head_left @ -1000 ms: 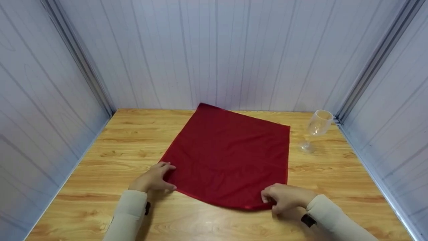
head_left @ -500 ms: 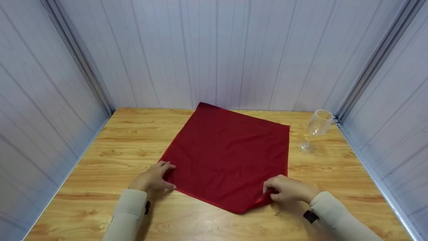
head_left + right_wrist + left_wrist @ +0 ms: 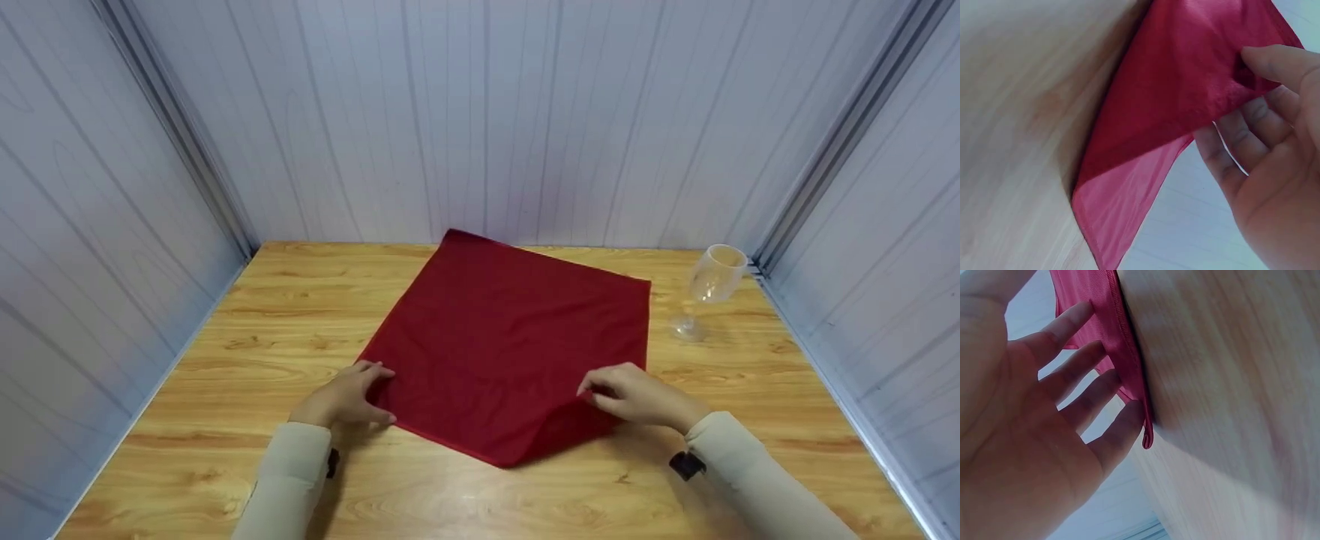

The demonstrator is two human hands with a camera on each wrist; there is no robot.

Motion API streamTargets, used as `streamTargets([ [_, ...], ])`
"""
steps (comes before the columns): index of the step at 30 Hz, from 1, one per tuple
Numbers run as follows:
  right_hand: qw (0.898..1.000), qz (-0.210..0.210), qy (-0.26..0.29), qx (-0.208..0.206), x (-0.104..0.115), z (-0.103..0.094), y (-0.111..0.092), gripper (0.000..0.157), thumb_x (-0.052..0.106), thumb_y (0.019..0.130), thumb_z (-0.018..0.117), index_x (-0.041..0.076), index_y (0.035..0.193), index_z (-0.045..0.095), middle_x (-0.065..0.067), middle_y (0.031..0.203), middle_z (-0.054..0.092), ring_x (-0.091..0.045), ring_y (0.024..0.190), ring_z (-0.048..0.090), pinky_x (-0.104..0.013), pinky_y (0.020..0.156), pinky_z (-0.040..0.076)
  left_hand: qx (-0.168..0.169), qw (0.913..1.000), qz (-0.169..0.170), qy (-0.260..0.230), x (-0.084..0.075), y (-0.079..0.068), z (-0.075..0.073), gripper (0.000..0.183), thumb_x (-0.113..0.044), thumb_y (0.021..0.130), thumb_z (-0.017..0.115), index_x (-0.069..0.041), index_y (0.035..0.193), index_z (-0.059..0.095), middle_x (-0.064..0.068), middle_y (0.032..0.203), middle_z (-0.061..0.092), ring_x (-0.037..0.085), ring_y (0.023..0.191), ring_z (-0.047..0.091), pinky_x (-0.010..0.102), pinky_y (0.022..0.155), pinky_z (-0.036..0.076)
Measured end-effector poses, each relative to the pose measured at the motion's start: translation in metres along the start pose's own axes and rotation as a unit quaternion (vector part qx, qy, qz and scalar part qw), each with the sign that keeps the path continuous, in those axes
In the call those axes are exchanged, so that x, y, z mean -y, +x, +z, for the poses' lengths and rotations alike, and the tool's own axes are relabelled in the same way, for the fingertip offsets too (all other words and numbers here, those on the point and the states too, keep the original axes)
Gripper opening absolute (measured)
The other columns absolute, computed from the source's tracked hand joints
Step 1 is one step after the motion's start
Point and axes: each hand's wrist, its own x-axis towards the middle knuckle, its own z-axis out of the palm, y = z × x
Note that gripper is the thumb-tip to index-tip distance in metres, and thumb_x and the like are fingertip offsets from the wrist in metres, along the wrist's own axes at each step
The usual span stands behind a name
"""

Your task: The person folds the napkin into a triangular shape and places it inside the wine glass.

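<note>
walls (image 3: 480, 120) of pale, grooved panelling rise behind and on both sides of a yellow-brown wood-grain surface (image 3: 465, 499). a thin, four-sided red cloth (image 3: 502, 330) with hemmed edges lies spread over the middle of the surface, its near right part raised. cream sleeves (image 3: 757, 472) cover both forearms. a clear, stemmed wine glass (image 3: 716, 277) stands on its foot at the far right, apart from the cloth. the left hand (image 3: 345, 394) lies at the cloth's near left corner, fingers spread and fairly straight, tips touching the fabric. the right hand (image 3: 637, 394) holds the raised part off the surface, its fingers and thumb pinching the cloth. a small black object (image 3: 687, 466) shows beneath the right sleeve's cuff.
</note>
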Motion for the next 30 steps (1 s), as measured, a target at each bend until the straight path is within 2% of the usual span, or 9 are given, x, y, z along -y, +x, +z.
streamTargets([
  [9, 0.998, 0.008, -0.014, -0.062, -0.017, 0.005, 0.023, 0.021, -0.002, 0.096, 0.059, 0.010, 0.107, 0.073, 0.000, 0.101, 0.073, -0.017, 0.095, 0.067, -0.038, 0.080, 0.054, 0.001, 1.0000, 0.001, 0.003, 0.001, 0.001, 0.000, 0.074, -0.029, 0.079, 0.087, -0.005, 0.140, 0.054, 0.023, 0.149, 0.040, 0.044, 0.138, 0.034, 0.057, 0.109, 0.033],
  [15, 0.995, 0.034, -0.012, -0.094, -0.028, 0.008, 0.039, 0.014, 0.006, 0.098, 0.063, 0.011, 0.108, 0.072, 0.002, 0.099, 0.072, -0.010, 0.085, 0.065, -0.034, 0.076, 0.054, -0.002, 0.9999, 0.013, -0.003, 0.001, 0.001, 0.000, 0.073, -0.027, 0.078, 0.087, -0.003, 0.139, 0.054, 0.025, 0.148, 0.041, 0.045, 0.137, 0.035, 0.057, 0.108, 0.034],
  [20, 0.993, 0.067, -0.005, -0.101, -0.034, 0.008, 0.052, 0.015, 0.009, 0.099, 0.062, 0.012, 0.109, 0.073, 0.002, 0.100, 0.072, -0.010, 0.089, 0.066, -0.035, 0.078, 0.054, -0.004, 0.9997, 0.025, -0.003, 0.001, 0.002, 0.000, 0.073, -0.026, 0.077, 0.087, -0.001, 0.138, 0.054, 0.027, 0.146, 0.041, 0.047, 0.135, 0.037, 0.057, 0.107, 0.035],
  [30, 0.992, 0.088, -0.029, -0.087, -0.041, 0.007, 0.076, 0.018, 0.012, 0.100, 0.061, 0.007, 0.111, 0.074, -0.007, 0.108, 0.073, -0.022, 0.104, 0.067, -0.042, 0.090, 0.053, 0.001, 0.9999, 0.011, -0.011, 0.003, 0.002, 0.001, 0.074, -0.027, 0.078, 0.087, -0.003, 0.139, 0.054, 0.025, 0.148, 0.040, 0.046, 0.137, 0.035, 0.058, 0.108, 0.034],
])
